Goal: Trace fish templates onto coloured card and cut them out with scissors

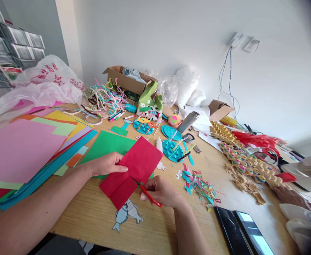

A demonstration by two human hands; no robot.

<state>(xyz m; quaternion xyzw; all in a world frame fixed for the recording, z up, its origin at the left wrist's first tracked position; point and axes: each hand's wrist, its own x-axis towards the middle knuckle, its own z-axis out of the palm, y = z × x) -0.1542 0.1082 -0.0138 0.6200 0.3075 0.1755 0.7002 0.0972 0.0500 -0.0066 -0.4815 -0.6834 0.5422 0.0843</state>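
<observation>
My left hand (110,164) pinches the left edge of a sheet of red paper (143,157), thumb on top. The sheet is held above the table, and a cut runs into it from the right, so its lower part hangs at an angle. In my right hand (159,191) is a pair of scissors with red handles (150,195). Their blades sit in the cut; whether they are apart is hard to make out. Beneath the red sheet lies green paper (104,143). Two paper fish cutouts (122,214) rest on the table below, partly covered by the red paper.
Stacked coloured paper (25,152) spreads across the left. Paper scraps (199,186) and two phones (232,230) lie right, where another person's hand (290,196) rests. Blue egg-carton pieces (172,150), a metal flask (188,121) and pipe cleaners (104,99) stand farther back.
</observation>
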